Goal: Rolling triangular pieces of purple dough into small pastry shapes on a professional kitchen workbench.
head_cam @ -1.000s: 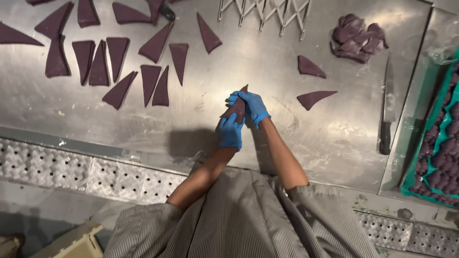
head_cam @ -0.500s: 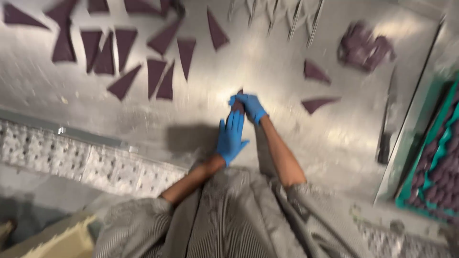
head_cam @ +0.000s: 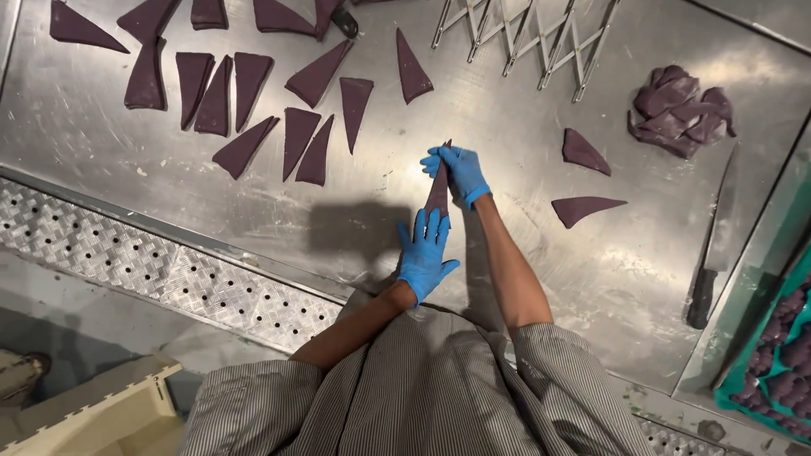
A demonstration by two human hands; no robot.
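Right hand's grip [head_cam: 456, 169] pinched the dough triangle [head_cam: 438, 192] at its far tip; left hand [head_cam: 425, 253] lay spread flat on the near end, strip running away along the tabletop [head_cam: 253, 203].

I'm seeing blue gloves [head_cam: 427, 253], purple dough [head_cam: 438, 192], a grey striped shirt [head_cam: 422, 388], a silver table [head_cam: 253, 203], a teal tray [head_cam: 733, 390].

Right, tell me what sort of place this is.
Most likely a commercial bakery or pastry kitchen. The steel worktable is covered with purple dough triangles, an expanding multi-wheel cutter and a long knife lie on it, and blue-gloved hands, left hand and right hand, stretch one dough triangle.
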